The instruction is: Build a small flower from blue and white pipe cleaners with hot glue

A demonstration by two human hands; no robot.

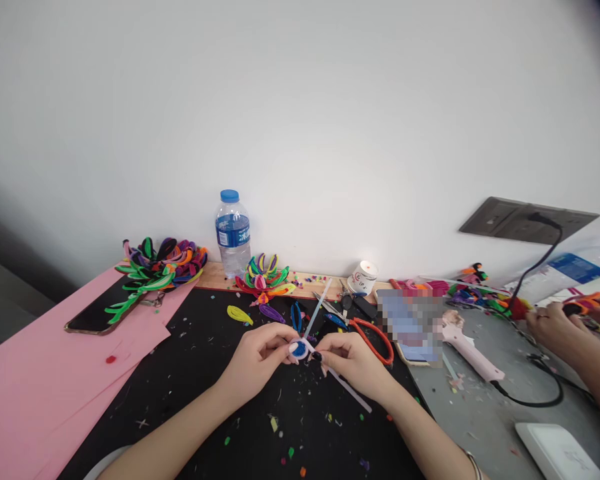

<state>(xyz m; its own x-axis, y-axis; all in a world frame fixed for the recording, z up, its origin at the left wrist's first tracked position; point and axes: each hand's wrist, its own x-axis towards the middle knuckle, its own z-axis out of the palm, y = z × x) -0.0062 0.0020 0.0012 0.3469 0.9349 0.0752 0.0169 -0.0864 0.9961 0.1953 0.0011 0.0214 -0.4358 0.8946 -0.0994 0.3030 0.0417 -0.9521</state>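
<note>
Over the black mat (190, 393), my left hand (263, 357) pinches a small loop of fuzzy stem, blue inside with a pale lilac rim (299, 349). My right hand (353, 363) is closed on the pale lilac stem (350, 389) at the loop's right side. One pale end rises up past the loop and the other slants down to the right beneath my right hand. Just behind my hands lie a yellow loop (240, 315), a purple loop (271, 313), a blue loop (296, 316) and red-handled scissors (375, 340).
Behind the mat stand a water bottle (233, 233), a colourful stem flower (263, 275) and a paper cup (363, 277). A phone and a pile of stems (170, 263) are at left. At right are another phone, a pink glue gun (473, 353), a cord and another person's hands (565, 333).
</note>
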